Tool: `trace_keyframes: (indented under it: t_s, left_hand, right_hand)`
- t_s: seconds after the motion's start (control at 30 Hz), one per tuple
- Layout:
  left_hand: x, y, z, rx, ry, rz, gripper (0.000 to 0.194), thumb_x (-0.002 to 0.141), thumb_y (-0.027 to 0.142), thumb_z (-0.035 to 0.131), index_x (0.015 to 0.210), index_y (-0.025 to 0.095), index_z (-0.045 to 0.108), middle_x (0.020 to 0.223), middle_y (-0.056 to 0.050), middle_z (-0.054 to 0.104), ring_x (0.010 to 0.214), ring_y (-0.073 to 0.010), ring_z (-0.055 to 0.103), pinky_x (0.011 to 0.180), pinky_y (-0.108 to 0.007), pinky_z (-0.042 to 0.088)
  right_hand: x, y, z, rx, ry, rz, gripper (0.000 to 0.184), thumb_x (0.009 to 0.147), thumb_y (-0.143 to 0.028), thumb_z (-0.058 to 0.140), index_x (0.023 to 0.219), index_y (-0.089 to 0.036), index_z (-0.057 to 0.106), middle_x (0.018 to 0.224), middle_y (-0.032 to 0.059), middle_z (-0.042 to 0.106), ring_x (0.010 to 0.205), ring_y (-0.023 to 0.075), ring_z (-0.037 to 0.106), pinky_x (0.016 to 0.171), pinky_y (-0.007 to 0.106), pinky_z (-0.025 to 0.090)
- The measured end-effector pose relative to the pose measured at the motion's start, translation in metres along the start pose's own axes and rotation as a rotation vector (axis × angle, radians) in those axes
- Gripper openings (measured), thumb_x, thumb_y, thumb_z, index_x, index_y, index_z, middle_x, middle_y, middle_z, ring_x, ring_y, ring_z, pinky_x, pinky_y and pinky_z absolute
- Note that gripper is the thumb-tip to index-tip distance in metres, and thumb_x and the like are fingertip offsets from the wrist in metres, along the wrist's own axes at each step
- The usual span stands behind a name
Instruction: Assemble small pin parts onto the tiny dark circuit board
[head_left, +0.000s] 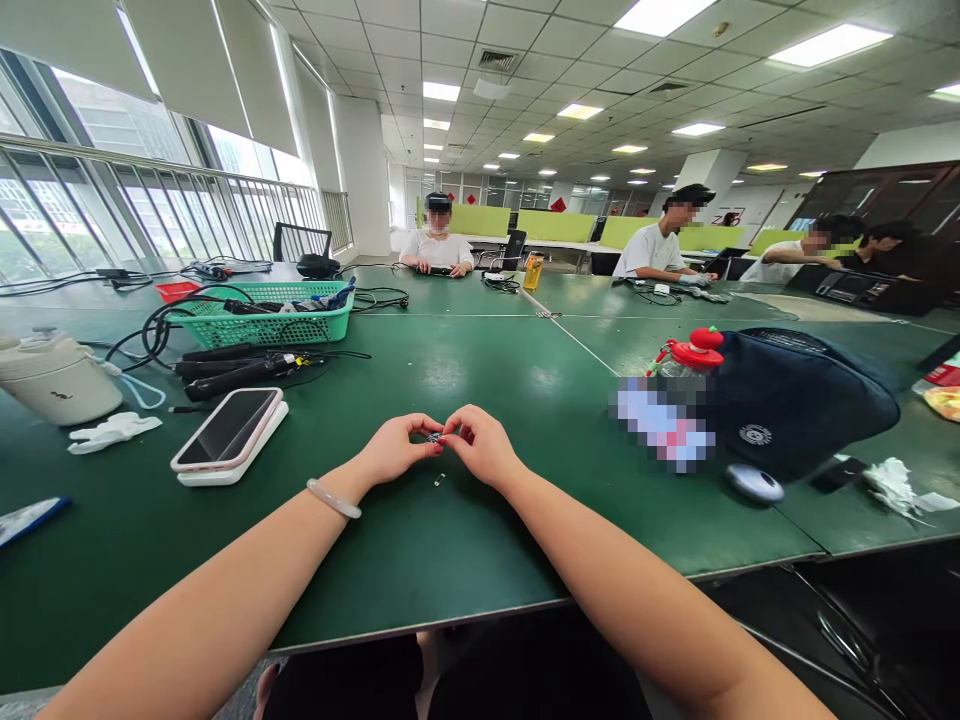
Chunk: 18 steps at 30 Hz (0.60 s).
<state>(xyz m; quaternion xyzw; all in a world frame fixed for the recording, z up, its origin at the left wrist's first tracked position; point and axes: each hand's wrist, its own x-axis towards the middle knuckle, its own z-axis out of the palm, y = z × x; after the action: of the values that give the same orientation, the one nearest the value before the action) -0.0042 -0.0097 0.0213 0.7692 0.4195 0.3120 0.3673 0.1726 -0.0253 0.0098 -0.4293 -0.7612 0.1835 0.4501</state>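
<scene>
left hand and right hand pinch a tiny piece between them; probably light, stiff, fiddly, best held by its edges. a small part lies between the wrists.

We look from the wearer's head, through one wide view facing forward and down across the table. The left hand and right hand sit near us, around the middle; the lap shows at the bottom, the ceiling above, windows along the left.
</scene>
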Motion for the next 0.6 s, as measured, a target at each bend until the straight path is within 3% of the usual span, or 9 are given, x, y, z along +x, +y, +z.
trace_keyframes:
  t_s: [0.27,0.6]
  left_hand:
    - [0.0006,0.0006,0.0009,-0.114,0.021,-0.026,0.031,0.065,0.034,0.070,0.089,0.015,0.065,0.090,-0.007,0.067,0.086,-0.0196,0.059,0.082,-0.033,0.045]
    - [0.0018,-0.0074,-0.0003,-0.226,-0.017,-0.059,0.037,0.063,0.036,0.073,0.091,0.013,0.064,0.089,-0.008,0.067,0.082,-0.0180,0.059,0.080,-0.033,0.046]
  right_hand:
    - [0.0004,0.0008,-0.0027,-0.008,-0.006,0.029,0.007,0.074,-0.022,0.064,0.072,-0.020,0.058,0.072,-0.0032,0.057,0.057,0.0080,0.046,0.058,0.022,0.039]
    - [-0.0003,-0.0008,-0.0052,-0.053,-0.021,-0.065,0.004,0.076,-0.020,0.062,0.074,-0.020,0.058,0.076,-0.0017,0.057,0.060,0.0088,0.046,0.060,0.022,0.039]
